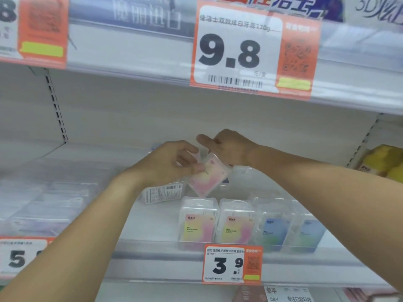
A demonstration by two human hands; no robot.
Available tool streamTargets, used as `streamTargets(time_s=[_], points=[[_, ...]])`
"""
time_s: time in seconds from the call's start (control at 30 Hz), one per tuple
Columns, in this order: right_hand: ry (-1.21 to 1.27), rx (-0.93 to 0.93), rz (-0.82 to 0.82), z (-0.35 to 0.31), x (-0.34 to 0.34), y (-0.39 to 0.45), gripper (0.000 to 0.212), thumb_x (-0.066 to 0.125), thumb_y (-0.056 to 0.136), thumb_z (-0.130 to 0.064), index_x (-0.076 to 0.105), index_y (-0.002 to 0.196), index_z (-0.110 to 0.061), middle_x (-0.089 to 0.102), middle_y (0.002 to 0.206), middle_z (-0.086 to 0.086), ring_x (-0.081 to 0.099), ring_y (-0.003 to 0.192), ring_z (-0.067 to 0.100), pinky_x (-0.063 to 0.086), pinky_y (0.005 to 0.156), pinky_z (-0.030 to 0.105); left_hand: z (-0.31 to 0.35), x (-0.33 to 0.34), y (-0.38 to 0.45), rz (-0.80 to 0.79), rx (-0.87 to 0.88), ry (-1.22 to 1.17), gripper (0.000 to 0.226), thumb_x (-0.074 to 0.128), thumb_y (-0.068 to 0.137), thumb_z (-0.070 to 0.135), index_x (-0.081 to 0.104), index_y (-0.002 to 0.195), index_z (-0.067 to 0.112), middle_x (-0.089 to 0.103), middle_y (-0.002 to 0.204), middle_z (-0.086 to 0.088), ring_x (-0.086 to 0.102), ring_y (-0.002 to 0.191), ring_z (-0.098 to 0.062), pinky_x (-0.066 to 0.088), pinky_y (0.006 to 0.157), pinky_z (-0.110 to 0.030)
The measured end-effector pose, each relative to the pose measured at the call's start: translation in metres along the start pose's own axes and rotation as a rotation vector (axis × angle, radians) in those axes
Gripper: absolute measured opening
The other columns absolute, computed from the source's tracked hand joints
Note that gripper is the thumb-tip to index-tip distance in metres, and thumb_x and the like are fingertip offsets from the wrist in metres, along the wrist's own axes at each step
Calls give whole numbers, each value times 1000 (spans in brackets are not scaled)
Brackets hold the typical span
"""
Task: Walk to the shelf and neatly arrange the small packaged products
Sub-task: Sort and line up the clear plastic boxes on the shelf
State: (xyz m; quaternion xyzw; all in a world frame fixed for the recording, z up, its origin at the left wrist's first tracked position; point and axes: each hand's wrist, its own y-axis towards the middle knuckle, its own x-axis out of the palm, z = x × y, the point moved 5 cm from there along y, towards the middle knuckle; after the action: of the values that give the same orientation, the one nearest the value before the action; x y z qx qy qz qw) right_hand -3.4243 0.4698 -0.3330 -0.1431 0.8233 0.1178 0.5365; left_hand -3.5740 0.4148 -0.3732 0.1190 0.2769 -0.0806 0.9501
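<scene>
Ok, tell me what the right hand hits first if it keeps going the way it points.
The right hand points left toward the left hand, so it would likely meet those fingers above the tilted pink packet first. Depth between them is unclear.

A white metal shelf fills the view, with a pale back panel and slotted uprights at left and right. An upper shelf edge carries an orange price tag reading 9.8; a lower tag reads 3.9, another sits at far left. Yellow packs sit at right. Light is even and soft
</scene>
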Motion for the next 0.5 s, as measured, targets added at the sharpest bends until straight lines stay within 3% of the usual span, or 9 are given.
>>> streamTargets(time_s=[0.1, 0.17, 0.27, 0.33, 0.4, 0.5], points=[[296, -24, 45, -7, -11, 3, 66, 34, 99, -60, 69, 74, -10, 67, 67, 5, 63, 60, 20, 54, 61, 29, 2, -4, 4, 79, 69, -45, 18, 69, 88, 18, 70, 107, 17, 71, 87, -2, 66, 67, -5, 55, 71, -20], [338, 75, -79, 1, -6, 4, 62, 36, 99, -58, 70, 88, -8, 70, 79, 6, 67, 70, 21, 61, 68, 34, -2, -6, 5, 111, 84, -25, 13, 63, 92, 13, 72, 100, 18, 68, 86, 0, 62, 65, 0, 52, 68, -16], [201, 227, -370, 17, 13, -5, 69, 41, 87, -75, 65, 112, -15, 67, 109, 5, 69, 95, 23, 60, 83, 41, -6, -1, 4, -16, 6, 82, 23, 69, 87, 33, 66, 110, 31, 64, 104, 9, 63, 91, -1, 50, 77, -17], [197, 189, -480, 14, 17, -14, 77, 55, 71, -79, 58, 125, -24, 62, 121, 1, 66, 104, 20, 60, 85, 41, -10, 5, 0, -174, -87, 194, 40, 70, 82, 48, 60, 119, 37, 59, 116, 16, 58, 107, -1, 46, 84, -17], [150, 98, -549, 2, 19, -25, 76, 75, 64, -66, 54, 129, -31, 60, 123, -1, 65, 105, 18, 61, 84, 39, -11, 6, -3, -269, -132, 353, 53, 69, 77, 58, 58, 125, 36, 57, 123, 18, 53, 115, -2, 40, 90, -19], [-9, 60, -590, -8, 29, -34, 69, 85, 69, -47, 52, 127, -30, 62, 115, 0, 68, 97, 17, 62, 79, 37, -10, -2, -4, -238, -163, 472, 59, 70, 75, 59, 59, 126, 32, 57, 121, 13, 54, 110, -7, 39, 88, -20]])
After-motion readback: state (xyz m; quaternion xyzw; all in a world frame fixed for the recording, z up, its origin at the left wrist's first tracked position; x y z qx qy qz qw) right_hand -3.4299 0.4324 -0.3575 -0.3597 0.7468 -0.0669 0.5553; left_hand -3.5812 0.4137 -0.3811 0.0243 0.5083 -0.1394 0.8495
